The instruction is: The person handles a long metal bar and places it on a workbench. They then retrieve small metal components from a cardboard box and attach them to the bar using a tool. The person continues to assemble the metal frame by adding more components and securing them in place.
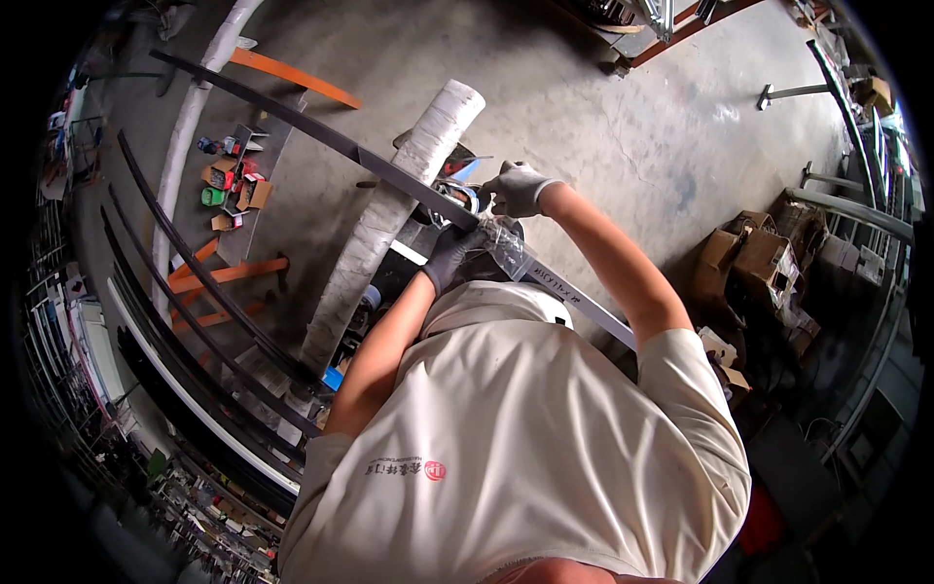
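Observation:
A long, straight metal profile point(316, 129) runs slantwise in front of my body, dark at its far left end and paler toward the right. Clear plastic film point(508, 246) is bunched around it near my waist. My left hand point(448, 259), in a dark grey glove, is closed on the profile's near side, its fingertips partly hidden. Above the profile, my right hand point(520, 189), in a lighter grey glove, has its fingers bent in a pinch at the upper end of the film. Handwritten marks show on the pale stretch point(564, 289).
A white-wrapped beam point(428, 141) passes beneath the profile. Left are small boxes point(255, 193) on a board, orange supports point(292, 76) and several dark profiles point(195, 263). Cardboard boxes point(759, 263) are piled at right. A metal-framed rack point(671, 34) stands beyond.

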Demonstrator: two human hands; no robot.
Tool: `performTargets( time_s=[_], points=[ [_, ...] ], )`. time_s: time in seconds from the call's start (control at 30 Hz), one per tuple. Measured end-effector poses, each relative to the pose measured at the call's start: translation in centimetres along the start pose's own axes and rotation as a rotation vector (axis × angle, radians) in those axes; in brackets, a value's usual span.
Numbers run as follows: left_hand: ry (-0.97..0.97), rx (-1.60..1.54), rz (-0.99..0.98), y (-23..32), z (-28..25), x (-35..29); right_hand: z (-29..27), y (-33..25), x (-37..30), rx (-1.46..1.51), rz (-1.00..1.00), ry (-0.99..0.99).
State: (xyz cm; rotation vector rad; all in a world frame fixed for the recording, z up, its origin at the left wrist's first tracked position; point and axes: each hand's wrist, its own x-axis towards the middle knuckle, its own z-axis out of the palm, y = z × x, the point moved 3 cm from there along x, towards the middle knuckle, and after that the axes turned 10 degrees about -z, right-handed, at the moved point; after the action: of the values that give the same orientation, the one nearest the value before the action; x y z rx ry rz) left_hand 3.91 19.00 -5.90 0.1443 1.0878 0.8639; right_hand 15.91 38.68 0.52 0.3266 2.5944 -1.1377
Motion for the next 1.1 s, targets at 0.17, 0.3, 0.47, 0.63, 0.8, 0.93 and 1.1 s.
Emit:
performTargets(
  time_s=[0.17,0.3,0.47,0.63,0.8,0.93,1.1],
  points=[
    [0.071,0.094,0.111,-1.2,-1.2,0.8,6.1,4.3,1.5,0.488,0.096,0.004],
    [0.07,0.104,0.194,0.1,0.0,0.1,9.7,5.0,1.6,0.769,0.169,-0.125],
    [-0.026,0.099,0.12,0.0,-1.1,0.6,9.0,2.9,2.3,0.69,0.02,-0.026],
    [0.015,0.221,0.111,-0.1,-2.1,1.3,11.6,4.3,3.1,0.725,-0.018,0.057],
    [-0.009,0.371,0.139,0.4,-3.1,1.7,13.2,3.3,2.2,0.959,-0.009,0.134],
    [-0.063,0.255,0.119,0.9,-1.9,1.1,13.4,3.5,1.4,0.949,0.069,0.189],
    [-0.067,0.362,0.106,1.3,-2.3,1.3,13.7,3.0,1.6,1.121,0.088,0.237]
  ],
)
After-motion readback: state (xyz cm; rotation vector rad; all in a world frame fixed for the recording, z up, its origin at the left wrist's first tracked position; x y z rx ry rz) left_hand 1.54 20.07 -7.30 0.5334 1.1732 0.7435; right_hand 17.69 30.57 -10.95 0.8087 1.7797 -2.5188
